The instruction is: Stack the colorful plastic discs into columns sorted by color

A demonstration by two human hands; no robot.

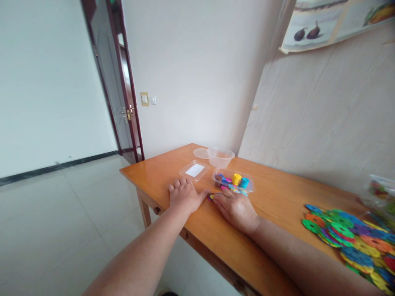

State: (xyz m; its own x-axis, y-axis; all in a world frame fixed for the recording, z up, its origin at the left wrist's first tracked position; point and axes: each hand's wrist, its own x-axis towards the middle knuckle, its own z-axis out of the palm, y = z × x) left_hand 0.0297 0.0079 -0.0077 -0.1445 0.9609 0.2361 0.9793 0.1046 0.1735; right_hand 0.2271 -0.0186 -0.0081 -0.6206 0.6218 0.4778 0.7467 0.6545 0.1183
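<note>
My left hand (184,195) lies palm down on the wooden table (271,201), fingers spread, its thumb reaching to some small coloured pieces (211,196). On their other side is my right hand (236,206), its fingers bent and pressed together against the pieces. Their exact kind is too small to make out and partly covered by the fingers. Just beyond my right hand, a clear plastic box (251,188) holds stacks of small round pieces, among them a yellow stack (237,179) and a blue stack (244,183).
Behind my left hand lies a clear lid (182,168) with a white label (194,170). A round translucent bowl (221,158) and a round lid (200,153) are at the far corner. Many colourful notched discs (342,228) are heaped at right, near a clear bag (382,189).
</note>
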